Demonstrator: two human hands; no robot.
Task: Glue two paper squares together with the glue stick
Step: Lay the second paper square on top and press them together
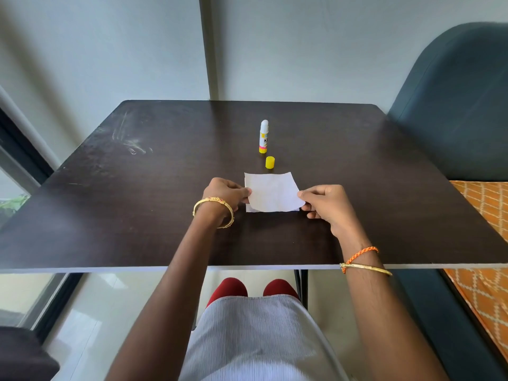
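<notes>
Two paper squares sit near the middle of the dark counter [137, 174]: the upper paper square [272, 192] is pinched at its left edge by the left hand [226, 195] and at its right edge by the right hand [324, 206], the fingers of each curled onto the sheet, while the lower paper square [251, 209] lies flat beneath it, only a sliver showing at the near left corner and along the near edge. That sliver suggests the edges are not yet matched, and the upper sheet looks turned a little against the lower one, so pressing down now would likely fix a crooked join. Whether glue is already spread between the sheets cannot be seen; if it is, a sheet that touches early will be hard to slide, and tugging thin paper from both sides could wrinkle or tear it. The glue stick [263, 136] stands upright and uncapped farther back, its yellow cap [270, 162] just beside it and between it and the paper; left open, the glue may dry, and a reaching forearm could tip the stick or send the cap rolling.
</notes>
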